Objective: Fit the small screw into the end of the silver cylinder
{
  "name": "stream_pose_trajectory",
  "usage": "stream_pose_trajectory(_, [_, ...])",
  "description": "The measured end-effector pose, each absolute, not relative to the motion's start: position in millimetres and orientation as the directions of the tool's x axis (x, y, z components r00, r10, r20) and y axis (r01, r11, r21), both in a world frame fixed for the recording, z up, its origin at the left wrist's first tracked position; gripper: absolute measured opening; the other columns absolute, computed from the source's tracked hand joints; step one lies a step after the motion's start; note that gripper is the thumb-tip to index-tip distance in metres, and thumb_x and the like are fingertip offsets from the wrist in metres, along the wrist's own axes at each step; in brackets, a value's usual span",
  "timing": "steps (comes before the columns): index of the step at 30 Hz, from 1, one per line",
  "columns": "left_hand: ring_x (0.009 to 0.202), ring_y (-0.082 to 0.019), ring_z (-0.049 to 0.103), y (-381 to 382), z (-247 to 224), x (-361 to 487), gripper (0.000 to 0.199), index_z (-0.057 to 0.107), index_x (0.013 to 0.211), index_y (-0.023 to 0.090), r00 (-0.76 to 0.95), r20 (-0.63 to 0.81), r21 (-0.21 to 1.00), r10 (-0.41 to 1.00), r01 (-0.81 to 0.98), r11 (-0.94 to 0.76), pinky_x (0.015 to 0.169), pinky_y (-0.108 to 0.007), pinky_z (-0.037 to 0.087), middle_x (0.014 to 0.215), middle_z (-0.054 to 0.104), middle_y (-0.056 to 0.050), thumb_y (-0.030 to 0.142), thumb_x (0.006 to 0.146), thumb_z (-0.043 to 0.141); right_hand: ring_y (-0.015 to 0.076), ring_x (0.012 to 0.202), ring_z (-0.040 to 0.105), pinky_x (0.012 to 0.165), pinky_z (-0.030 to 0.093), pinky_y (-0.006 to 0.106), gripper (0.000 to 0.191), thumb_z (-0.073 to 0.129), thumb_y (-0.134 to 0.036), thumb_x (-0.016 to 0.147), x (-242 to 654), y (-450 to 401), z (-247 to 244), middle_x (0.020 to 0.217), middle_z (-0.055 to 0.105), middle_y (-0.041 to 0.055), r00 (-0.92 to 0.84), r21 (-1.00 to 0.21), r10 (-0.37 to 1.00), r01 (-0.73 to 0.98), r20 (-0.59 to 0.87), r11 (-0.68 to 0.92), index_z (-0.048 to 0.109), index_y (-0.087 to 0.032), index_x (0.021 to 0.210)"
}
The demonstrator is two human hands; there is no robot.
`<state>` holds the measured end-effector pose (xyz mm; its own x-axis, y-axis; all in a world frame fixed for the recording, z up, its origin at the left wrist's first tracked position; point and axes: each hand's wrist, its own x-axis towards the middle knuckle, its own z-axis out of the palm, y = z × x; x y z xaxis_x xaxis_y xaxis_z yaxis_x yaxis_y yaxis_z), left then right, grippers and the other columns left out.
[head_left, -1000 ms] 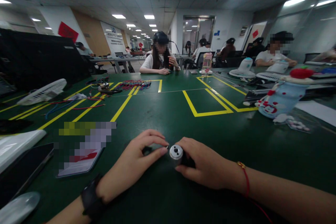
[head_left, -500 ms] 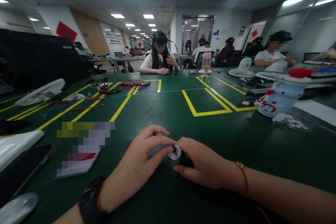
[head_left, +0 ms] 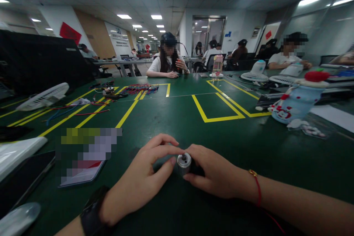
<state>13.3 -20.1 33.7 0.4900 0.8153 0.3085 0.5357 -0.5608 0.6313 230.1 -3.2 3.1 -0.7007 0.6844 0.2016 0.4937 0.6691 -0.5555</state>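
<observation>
A small silver cylindrical motor (head_left: 184,164) stands on the green table before me, its round face with a dark shaft and small holes turned up. From the right, my right hand (head_left: 211,171) is wrapped round it, thumb on the near side and fingers behind. My left hand (head_left: 151,171) is at its left with the fingers apart. Its index fingertip is at the far rim of the top face, while the thumb is clear of the shaft. The far side of the motor is hidden by my right hand.
To the left lie a plastic sleeve (head_left: 83,175), a mouse (head_left: 20,215) and loose wires (head_left: 94,112). A wire bundle (head_left: 142,89) is farther off. A blue bottle (head_left: 297,101) and a bag (head_left: 308,129) are on the right. Across the table sits a person (head_left: 166,59).
My left thumb has come away from the shaft, down and to the left, so the pinch has opened. The index finger stays near the top. My right hand and the motor have not moved.
</observation>
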Motion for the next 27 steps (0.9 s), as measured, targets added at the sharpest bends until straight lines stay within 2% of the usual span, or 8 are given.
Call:
stream_pose_trajectory(4, [0.105,-0.018,0.056,-18,32,7,0.028,0.069,0.096,0.029,0.432,0.323,0.651,0.842,0.544,-0.529,0.093,-0.032,0.042,0.111,0.057,0.001,0.011,0.088,0.049,0.0181,0.083,0.05,0.074,0.04,0.032,0.027,0.065,-0.024,0.081,230,-3,5,0.098,0.057,0.0049,-0.701,-0.572,0.688,0.49,0.189,0.657,0.054,-0.018,0.105])
stream_pose_trajectory(8, [0.1,-0.019,0.059,-9,26,1,0.024,0.069,0.09,0.024,0.327,0.3,0.72,0.896,0.539,-0.438,0.089,-0.033,0.044,0.104,0.063,-0.001,0.017,0.09,0.047,0.0191,0.085,0.051,0.075,0.041,0.033,0.029,0.065,-0.026,0.082,230,-4,6,0.1,0.058,0.0062,-0.696,-0.575,0.697,0.503,0.174,0.646,0.055,-0.018,0.108])
stream_pose_trajectory(12, [0.088,-0.021,0.064,2,15,-5,0.021,0.071,0.091,0.022,0.189,0.127,0.803,0.974,0.557,-0.213,0.081,-0.034,0.048,0.091,0.07,-0.001,0.023,0.088,0.05,0.02,0.086,0.051,0.077,0.042,0.034,0.029,0.064,-0.027,0.083,231,-4,7,0.101,0.058,0.0068,-0.693,-0.58,0.702,0.506,0.167,0.638,0.055,-0.018,0.109])
stream_pose_trajectory(14, [0.086,-0.021,0.065,5,11,-7,0.022,0.07,0.094,0.021,0.16,0.078,0.824,0.984,0.545,-0.154,0.08,-0.035,0.048,0.09,0.071,-0.002,0.026,0.088,0.05,0.0202,0.087,0.052,0.078,0.042,0.034,0.03,0.064,-0.026,0.083,231,-4,7,0.102,0.059,0.0069,-0.692,-0.585,0.702,0.502,0.169,0.637,0.055,-0.018,0.109])
stream_pose_trajectory(23, [0.091,-0.022,0.064,1,12,-3,0.022,0.07,0.096,0.021,0.222,0.08,0.803,0.972,0.564,-0.195,0.081,-0.035,0.048,0.096,0.071,-0.003,0.025,0.09,0.049,0.02,0.087,0.052,0.077,0.042,0.034,0.03,0.065,-0.027,0.083,231,-5,8,0.101,0.059,0.0067,-0.693,-0.574,0.701,0.509,0.169,0.642,0.055,-0.018,0.11])
stream_pose_trajectory(27, [0.097,-0.022,0.063,0,17,-1,0.022,0.069,0.098,0.021,0.343,0.037,0.811,0.938,0.539,-0.23,0.088,-0.036,0.047,0.101,0.07,-0.003,0.024,0.091,0.049,0.0197,0.088,0.052,0.079,0.042,0.034,0.031,0.064,-0.025,0.083,231,-4,7,0.102,0.059,0.0067,-0.698,-0.576,0.692,0.495,0.181,0.65,0.055,-0.018,0.111])
